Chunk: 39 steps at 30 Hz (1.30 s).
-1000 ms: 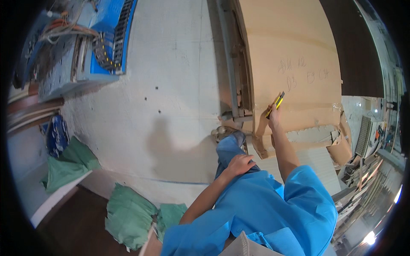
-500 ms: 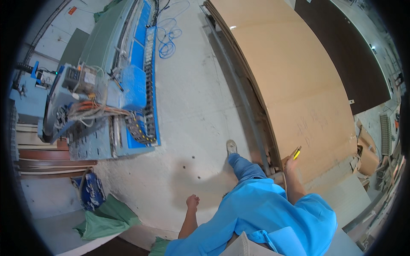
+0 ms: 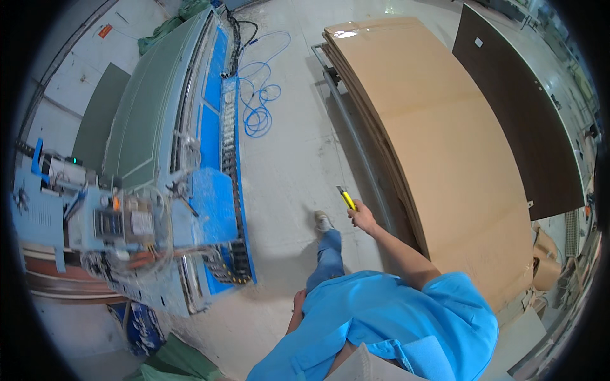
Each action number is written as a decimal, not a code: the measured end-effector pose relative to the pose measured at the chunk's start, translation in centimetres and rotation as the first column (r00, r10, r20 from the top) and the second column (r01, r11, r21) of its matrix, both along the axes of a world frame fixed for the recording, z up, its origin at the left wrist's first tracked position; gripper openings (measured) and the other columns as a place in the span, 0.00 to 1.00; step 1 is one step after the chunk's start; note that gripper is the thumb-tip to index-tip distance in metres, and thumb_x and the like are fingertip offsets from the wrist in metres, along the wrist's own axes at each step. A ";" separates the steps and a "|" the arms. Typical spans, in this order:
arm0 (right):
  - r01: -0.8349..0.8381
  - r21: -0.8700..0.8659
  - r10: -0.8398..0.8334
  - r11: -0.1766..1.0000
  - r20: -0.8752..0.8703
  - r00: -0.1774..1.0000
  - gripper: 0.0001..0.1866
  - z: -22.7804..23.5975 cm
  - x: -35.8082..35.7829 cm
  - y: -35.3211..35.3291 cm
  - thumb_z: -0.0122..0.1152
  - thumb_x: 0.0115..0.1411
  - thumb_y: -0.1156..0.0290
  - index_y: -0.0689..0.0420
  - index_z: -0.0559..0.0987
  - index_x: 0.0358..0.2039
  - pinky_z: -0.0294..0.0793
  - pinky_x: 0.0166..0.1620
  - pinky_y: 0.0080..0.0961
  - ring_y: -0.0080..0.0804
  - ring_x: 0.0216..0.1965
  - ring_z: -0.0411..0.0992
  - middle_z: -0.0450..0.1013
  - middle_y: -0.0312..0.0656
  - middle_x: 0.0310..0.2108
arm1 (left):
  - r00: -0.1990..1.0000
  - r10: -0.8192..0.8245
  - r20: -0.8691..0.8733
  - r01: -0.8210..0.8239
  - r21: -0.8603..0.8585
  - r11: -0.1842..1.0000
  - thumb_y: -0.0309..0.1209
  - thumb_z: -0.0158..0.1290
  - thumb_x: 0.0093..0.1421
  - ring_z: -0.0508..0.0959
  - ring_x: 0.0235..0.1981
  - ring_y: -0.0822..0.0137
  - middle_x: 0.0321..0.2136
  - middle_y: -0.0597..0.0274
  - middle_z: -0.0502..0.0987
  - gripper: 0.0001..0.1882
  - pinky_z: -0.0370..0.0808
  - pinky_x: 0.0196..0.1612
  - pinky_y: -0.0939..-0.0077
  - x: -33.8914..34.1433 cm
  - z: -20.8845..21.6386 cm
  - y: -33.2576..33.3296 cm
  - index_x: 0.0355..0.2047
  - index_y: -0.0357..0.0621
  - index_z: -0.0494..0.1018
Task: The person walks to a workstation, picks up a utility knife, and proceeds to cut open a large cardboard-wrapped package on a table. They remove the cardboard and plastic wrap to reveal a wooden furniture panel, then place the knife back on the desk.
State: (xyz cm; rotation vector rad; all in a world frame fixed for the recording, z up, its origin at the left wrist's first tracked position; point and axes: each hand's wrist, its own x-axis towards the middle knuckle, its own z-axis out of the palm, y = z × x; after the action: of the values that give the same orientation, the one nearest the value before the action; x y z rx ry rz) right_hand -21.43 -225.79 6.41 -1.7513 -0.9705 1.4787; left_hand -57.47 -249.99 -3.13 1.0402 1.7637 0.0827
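Mid-frame, the right hand [image 3: 363,218] is gripping a slim yellow utility knife [image 3: 347,199], now clear of the flat brown cardboard stack [image 3: 460,140], the left hand [image 3: 298,301] showing no readable grip

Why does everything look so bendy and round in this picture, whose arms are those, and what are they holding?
There's no robot here, just a person in a blue shirt. A camera on their head looks down, and its very wide, round lens bends straight edges. The right hand has its grip around a yellow cutter. The left hand hangs low beside the body; I can't tell whether it holds anything. On the right is a stack of big brown sheets, with a dark brown panel beyond. On the left is a big blue and grey machine. Loops of blue hose lie on the pale floor.
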 end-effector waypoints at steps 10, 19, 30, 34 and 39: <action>0.492 -0.284 -0.507 0.823 0.021 0.862 0.12 -3.1 4.5 15.8 0.51 0.63 0.63 0.59 0.73 0.40 0.69 0.20 0.27 0.26 0.19 0.69 0.72 0.40 0.23 | 0.890 0.352 0.290 -0.343 -0.085 0.936 0.42 0.51 0.62 0.78 0.32 0.68 0.32 0.61 0.78 0.16 0.72 0.33 0.75 -4.3 6.6 45.0 0.41 0.42 0.72; 0.853 -0.341 -0.905 0.396 0.013 0.425 0.12 -8.4 6.0 35.4 0.50 0.63 0.66 0.62 0.71 0.39 0.66 0.16 0.30 0.29 0.15 0.65 0.68 0.43 0.19 | 0.923 0.211 0.321 -0.211 -0.033 0.977 0.44 0.50 0.66 0.79 0.41 0.64 0.43 0.55 0.78 0.21 0.74 0.44 0.71 0.3 9.1 81.9 0.50 0.39 0.70; 0.908 -0.030 -0.896 0.419 -0.178 0.408 0.13 -4.5 20.6 78.4 0.51 0.66 0.60 0.58 0.69 0.39 0.69 0.23 0.29 0.29 0.21 0.69 0.69 0.40 0.21 | 0.929 0.354 0.110 -0.318 -0.254 0.914 0.38 0.46 0.67 0.74 0.33 0.65 0.32 0.56 0.73 0.16 0.73 0.41 0.67 -8.0 8.2 95.8 0.45 0.37 0.69; 0.976 0.036 -0.966 0.216 -0.139 0.219 0.15 -8.5 24.1 87.0 0.50 0.66 0.61 0.61 0.67 0.43 0.72 0.30 0.31 0.30 0.27 0.70 0.71 0.42 0.26 | 0.989 -0.100 0.111 0.121 -0.204 0.972 0.37 0.45 0.67 0.70 0.27 0.68 0.26 0.61 0.70 0.13 0.72 0.38 0.69 -8.3 7.9 108.1 0.38 0.37 0.70; 0.997 0.070 -1.000 -0.014 0.027 -0.016 0.16 -10.5 22.6 89.7 0.49 0.66 0.60 0.62 0.68 0.43 0.71 0.35 0.30 0.28 0.31 0.70 0.72 0.42 0.29 | 0.963 -0.064 0.263 0.129 -0.236 0.963 0.35 0.45 0.67 0.62 0.21 0.70 0.20 0.68 0.63 0.16 0.71 0.35 0.73 -2.6 11.3 136.7 0.23 0.40 0.69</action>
State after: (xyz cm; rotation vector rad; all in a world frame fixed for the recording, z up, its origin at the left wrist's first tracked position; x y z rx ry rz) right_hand 1.17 -136.05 -4.07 -1.7108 0.4500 0.3171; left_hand -60.08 -113.26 8.18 0.8875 1.4467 -0.0658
